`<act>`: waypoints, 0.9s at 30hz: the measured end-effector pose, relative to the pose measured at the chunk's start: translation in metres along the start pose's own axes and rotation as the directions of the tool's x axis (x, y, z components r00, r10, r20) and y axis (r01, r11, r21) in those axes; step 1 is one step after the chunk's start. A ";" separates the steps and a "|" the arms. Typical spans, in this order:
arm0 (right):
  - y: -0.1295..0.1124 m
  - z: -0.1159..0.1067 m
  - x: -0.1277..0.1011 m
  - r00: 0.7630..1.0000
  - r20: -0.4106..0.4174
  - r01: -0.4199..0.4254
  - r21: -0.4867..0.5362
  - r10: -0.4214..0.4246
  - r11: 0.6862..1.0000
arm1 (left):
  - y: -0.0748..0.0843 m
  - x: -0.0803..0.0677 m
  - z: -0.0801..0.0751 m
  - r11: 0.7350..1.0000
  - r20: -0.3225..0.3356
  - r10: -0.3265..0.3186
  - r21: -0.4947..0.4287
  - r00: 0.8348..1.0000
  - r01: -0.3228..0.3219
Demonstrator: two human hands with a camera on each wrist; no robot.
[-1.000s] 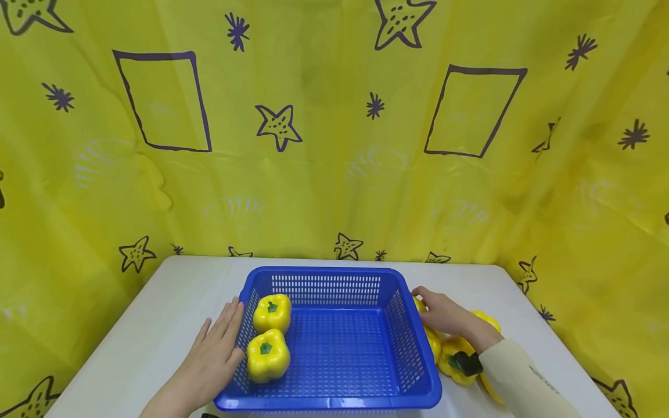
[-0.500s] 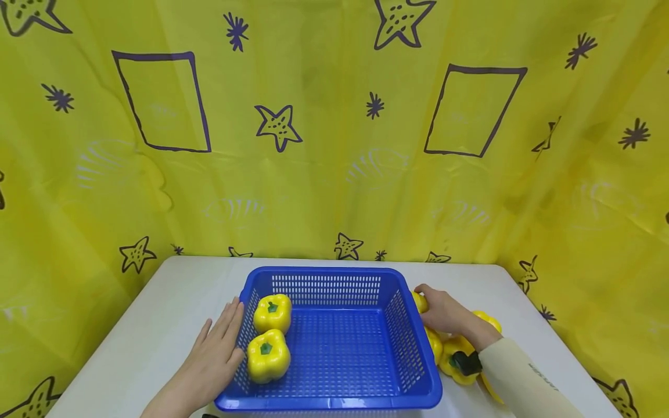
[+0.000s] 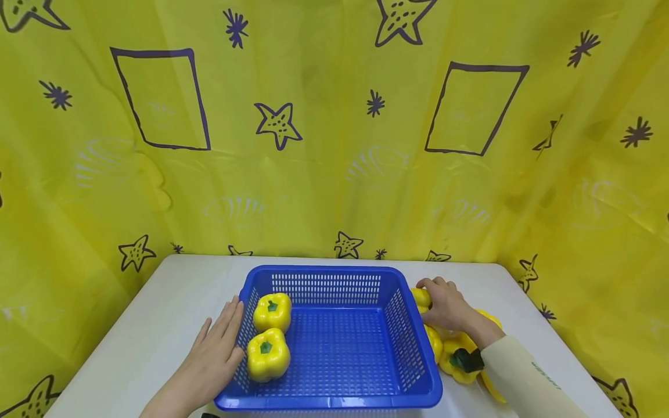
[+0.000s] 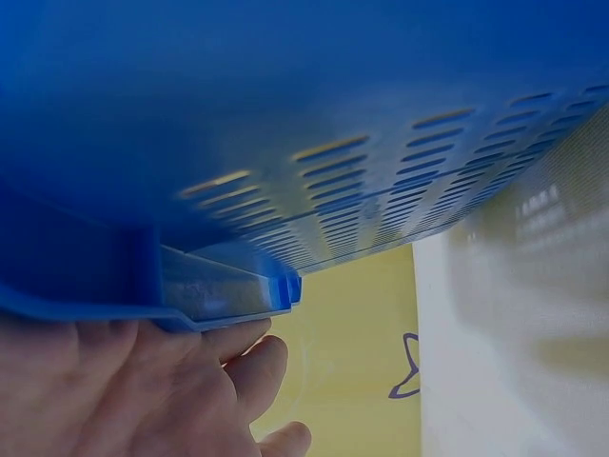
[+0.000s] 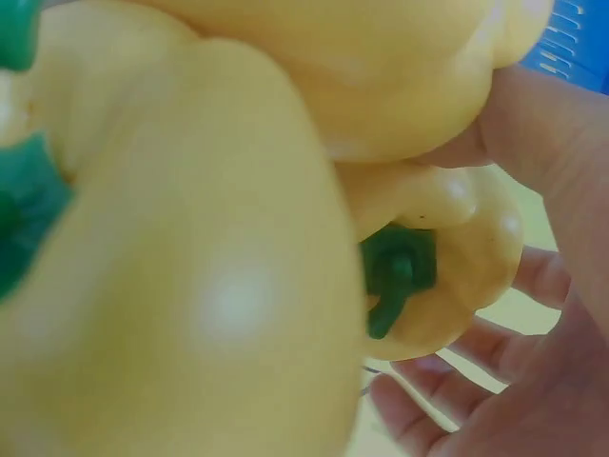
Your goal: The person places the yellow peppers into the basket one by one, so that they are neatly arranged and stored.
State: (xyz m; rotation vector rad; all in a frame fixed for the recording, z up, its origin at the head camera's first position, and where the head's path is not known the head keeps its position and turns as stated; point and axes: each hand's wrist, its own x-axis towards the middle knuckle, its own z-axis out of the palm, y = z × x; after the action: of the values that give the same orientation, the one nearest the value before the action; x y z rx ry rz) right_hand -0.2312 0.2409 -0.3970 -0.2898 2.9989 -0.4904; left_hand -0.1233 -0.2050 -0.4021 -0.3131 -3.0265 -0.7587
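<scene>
A blue slotted basket (image 3: pixel 413 400) stands on the white table and holds two yellow bell peppers (image 3: pixel 272 312) (image 3: pixel 268 355) at its left side. My left hand (image 3: pixel 216 355) lies flat with straight fingers against the basket's left wall (image 4: pixel 314 181). To the right of the basket lies a cluster of yellow peppers (image 3: pixel 459 360). My right hand (image 3: pixel 444 305) curls its fingers round the farthest pepper (image 3: pixel 420 297) of that cluster; the right wrist view shows this pepper (image 5: pixel 447 276) with its green stem against my palm, other peppers (image 5: pixel 190 286) crowding the lens.
The white table (image 3: pixel 172 296) has yellow star-patterned curtain (image 3: pixel 334 145) behind and on both sides. Bare tabletop shows left of the basket and behind it. The basket's right half holds nothing.
My right hand has shifted a little farther back and closed its fingers round the far pepper beside the basket. The left hand and basket have stayed still.
</scene>
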 end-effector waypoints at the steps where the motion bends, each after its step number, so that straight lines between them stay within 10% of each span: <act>1: 0.000 0.000 0.000 1.000 0.003 -0.001 0.002 0.001 1.000 | 0.000 0.000 0.000 1.000 0.001 -0.001 0.000 1.000 0.001; 15: -0.002 0.000 0.002 0.995 0.023 0.098 0.106 -0.101 0.990 | 0.001 0.000 -0.001 1.000 0.016 -0.009 -0.013 1.000 0.009; 27: -0.005 -0.001 0.004 0.998 -0.004 -0.056 0.111 0.057 0.992 | 0.000 0.000 0.001 1.000 -0.016 0.010 -0.011 1.000 -0.010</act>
State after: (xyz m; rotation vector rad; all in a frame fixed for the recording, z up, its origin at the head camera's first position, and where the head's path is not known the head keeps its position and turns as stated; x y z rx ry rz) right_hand -0.2347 0.2363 -0.3946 -0.1936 2.9637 -0.6504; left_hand -0.1229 -0.2044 -0.4028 -0.3207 -3.0047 -0.7736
